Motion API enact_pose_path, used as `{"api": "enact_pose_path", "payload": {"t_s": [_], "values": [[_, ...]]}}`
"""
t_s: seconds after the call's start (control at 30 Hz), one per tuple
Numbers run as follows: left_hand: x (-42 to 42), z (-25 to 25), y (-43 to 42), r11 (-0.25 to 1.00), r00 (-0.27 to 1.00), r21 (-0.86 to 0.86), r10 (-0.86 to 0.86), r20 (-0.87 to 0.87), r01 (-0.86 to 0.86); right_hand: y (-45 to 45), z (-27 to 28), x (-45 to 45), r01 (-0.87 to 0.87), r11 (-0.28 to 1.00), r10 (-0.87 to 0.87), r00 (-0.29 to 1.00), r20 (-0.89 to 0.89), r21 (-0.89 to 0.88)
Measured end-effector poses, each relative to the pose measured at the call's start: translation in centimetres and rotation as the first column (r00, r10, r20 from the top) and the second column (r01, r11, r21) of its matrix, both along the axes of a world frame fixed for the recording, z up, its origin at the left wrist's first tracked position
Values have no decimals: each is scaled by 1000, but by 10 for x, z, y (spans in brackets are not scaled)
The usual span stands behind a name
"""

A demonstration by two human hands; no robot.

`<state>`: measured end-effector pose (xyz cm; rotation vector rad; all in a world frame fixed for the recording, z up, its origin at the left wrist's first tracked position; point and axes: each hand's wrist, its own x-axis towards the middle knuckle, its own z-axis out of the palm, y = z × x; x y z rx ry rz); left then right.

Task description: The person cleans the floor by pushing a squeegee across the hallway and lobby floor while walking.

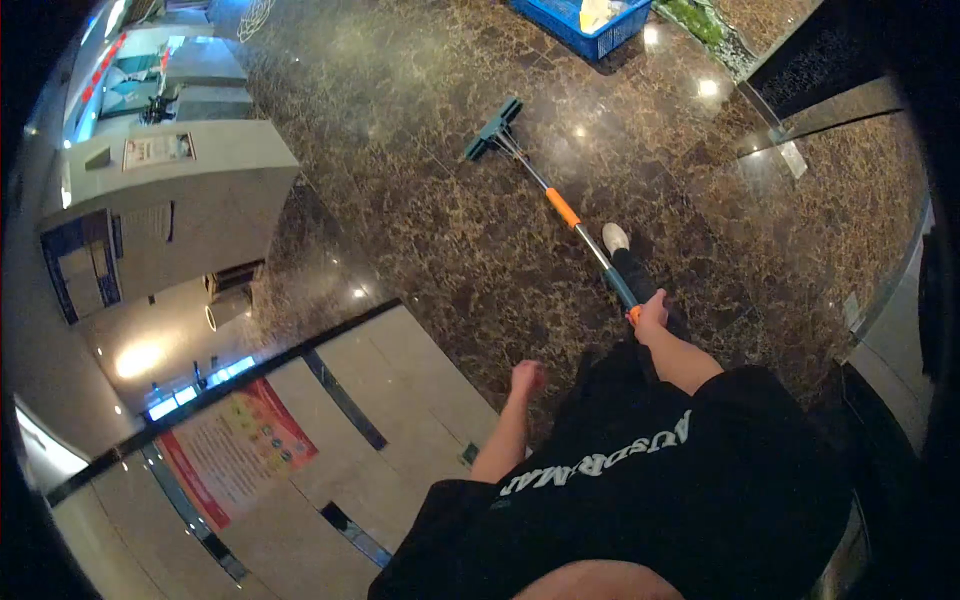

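My right hand [652,312] is closed around the dark green grip at the near end of a sponge mop [592,248]. The mop's pole is silver with an orange sleeve [563,207] partway along it. It slants away to the upper left, and its wide green head [492,128] is at the marble floor. My left hand [528,378] hangs at my left side, fingers curled in, with nothing visible in it. It is apart from the mop. One light-coloured shoe [615,238] shows beside the pole.
A blue plastic crate [590,35] with something pale yellow inside stands ahead on the floor. Green plants [693,18] edge the floor to its right. A counter [210,160] stands at left, near a tiled wall with a red-bordered poster [238,450]. A dark panel [825,65] rises at right.
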<state>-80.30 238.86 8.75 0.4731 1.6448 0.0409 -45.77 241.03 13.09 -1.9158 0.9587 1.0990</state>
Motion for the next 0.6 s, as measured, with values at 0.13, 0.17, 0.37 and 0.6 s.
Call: {"api": "enact_pose_path", "payload": {"t_s": [0.13,0.17,0.37,0.6], "values": [[53,59,74,996,993,9,-95,65,94,85,6,6,18,992,-20,1000,-13,-126],[59,69,92,997,996,51,-66,58,63,102,6,6,27,989,-29,1000,-10,-147],[81,106,232,974,996,211,68,59,-79,209,-11,0,38,983,-49,997,-57,-180],[32,84,335,980,999,195,-35,-8,36,352,-9,-9,98,963,-97,995,16,-251]]}}
